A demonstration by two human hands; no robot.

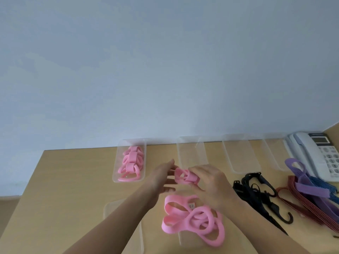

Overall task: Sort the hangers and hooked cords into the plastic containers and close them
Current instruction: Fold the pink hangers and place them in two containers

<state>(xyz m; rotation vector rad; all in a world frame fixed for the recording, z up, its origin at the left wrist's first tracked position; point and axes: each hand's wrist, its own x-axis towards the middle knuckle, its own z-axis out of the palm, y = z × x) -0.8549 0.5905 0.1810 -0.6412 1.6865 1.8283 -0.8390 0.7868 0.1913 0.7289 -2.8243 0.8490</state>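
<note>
Pink hangers stand out on a light wooden desk (73,171), seen from above, with a pale blue wall (165,70) behind it.

At the far left of the things, a clear container (116,162) stands open near the wall. It holds a heap of pink hangers (131,162). Nearer the viewer, a flat lid (110,209) lies on the desk, partly under the left forearm.

Both bare arms reach in from the bottom edge, and the hands meet above the middle of the desk. The left hand (161,178) has its fingers straight and spread, with the tips at the left end of a folded pink hanger (183,176). The right hand (211,182) curls its fingers round the right end of that hanger and holds it clear of the desk. The picture is blurred here, so the finer grip cannot be told.

Below the hands lies a loose pile of pink loops (192,217), resting partly on a second clear lid (185,239).

Along the wall, to the right of the hands, a row of empty containers (242,156) stands open.

Right of the right wrist lie black hooked cords (256,191) in a tangle. Beyond them are red cords (302,204), a purple strap (311,187) laid across them, and blue cords (322,182).

A white telephone (315,153) sits in the far right corner.
</note>
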